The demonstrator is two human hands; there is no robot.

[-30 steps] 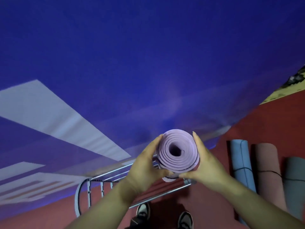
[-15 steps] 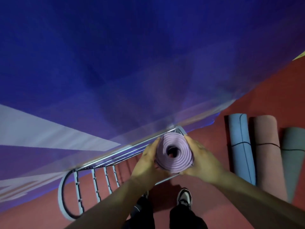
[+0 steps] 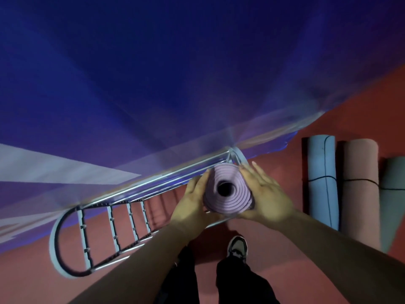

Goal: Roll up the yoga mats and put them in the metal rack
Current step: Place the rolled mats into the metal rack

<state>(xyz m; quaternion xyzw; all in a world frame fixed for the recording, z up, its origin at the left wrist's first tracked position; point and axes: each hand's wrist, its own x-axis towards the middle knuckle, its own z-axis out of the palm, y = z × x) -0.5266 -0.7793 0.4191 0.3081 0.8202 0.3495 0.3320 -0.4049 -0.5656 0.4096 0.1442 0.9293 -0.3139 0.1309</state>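
Overhead, a blue wall (image 3: 197,73) filled the far half of the view, blurred, meeting a red floor (image 3: 361,102) along a slanted edge. A long metal rack (image 3: 87,238) ran beside that edge from near left to far right, its rounded end loop at the near left. Between its cross rungs the red floor showed through, open room along the whole stretch left of the hands. On the right, well apart from the rack, three rolled mats lay side by side and touching: a blue mat (image 3: 322,183), a pink mat (image 3: 359,194) and a grey mat (image 3: 394,205), each tied with a dark cord.

The purple mat (image 3: 230,200) stood upright, rolled, its spiral end facing the camera, at the rack's right end between the rails; its lower part was hidden. The left hand (image 3: 192,202) cupped its left side, the fingertips out of sight behind the roll. The right hand (image 3: 267,198) pressed the right side with fingers (image 3: 255,170) straight and slightly spread, pointing far. One shoe (image 3: 237,246) stood just near the roll.
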